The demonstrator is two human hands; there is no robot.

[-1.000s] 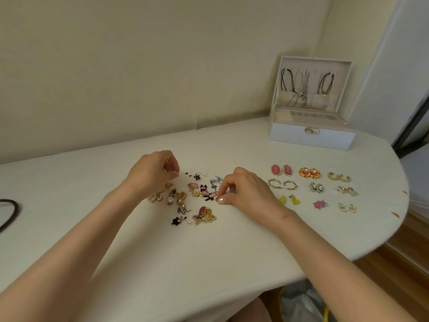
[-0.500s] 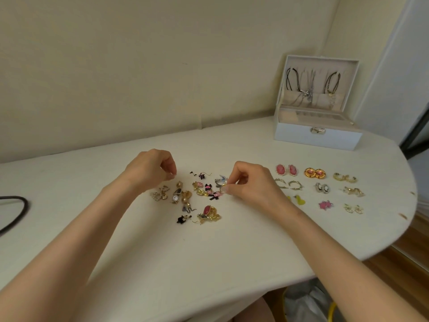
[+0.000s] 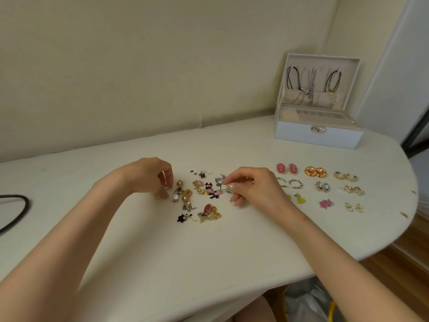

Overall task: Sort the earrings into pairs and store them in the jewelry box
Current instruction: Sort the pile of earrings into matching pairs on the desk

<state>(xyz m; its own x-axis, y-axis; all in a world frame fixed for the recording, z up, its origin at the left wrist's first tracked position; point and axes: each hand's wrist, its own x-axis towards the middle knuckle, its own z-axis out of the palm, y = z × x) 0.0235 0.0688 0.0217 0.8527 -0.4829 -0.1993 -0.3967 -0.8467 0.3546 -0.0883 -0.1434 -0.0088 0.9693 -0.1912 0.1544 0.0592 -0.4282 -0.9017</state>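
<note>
A heap of unsorted earrings (image 3: 199, 196) lies mid-table between my hands. My left hand (image 3: 151, 176) hovers over its left edge with curled fingers reaching down at a small sparkly earring (image 3: 157, 197); whether it grips it is unclear. My right hand (image 3: 248, 185) pinches a thin silver earring (image 3: 224, 189) at the heap's right edge. Sorted pairs lie in rows to the right: pink ovals (image 3: 286, 168), gold rounds (image 3: 315, 171), gold hoops (image 3: 346, 176), silver hoops (image 3: 294, 183), pink stars (image 3: 326, 203). The white jewelry box (image 3: 318, 133) stands open at the back right.
Necklaces (image 3: 311, 87) hang inside the box lid. A dark cord (image 3: 16, 208) curls at the table's left edge. The rounded table end (image 3: 408, 205) drops off at the right above a wooden floor. A bag (image 3: 308, 303) sits under the table.
My left hand has dropped from above the heap to its left edge. My right hand lifted slightly and holds a thin silver earring near the heap's right side.
</note>
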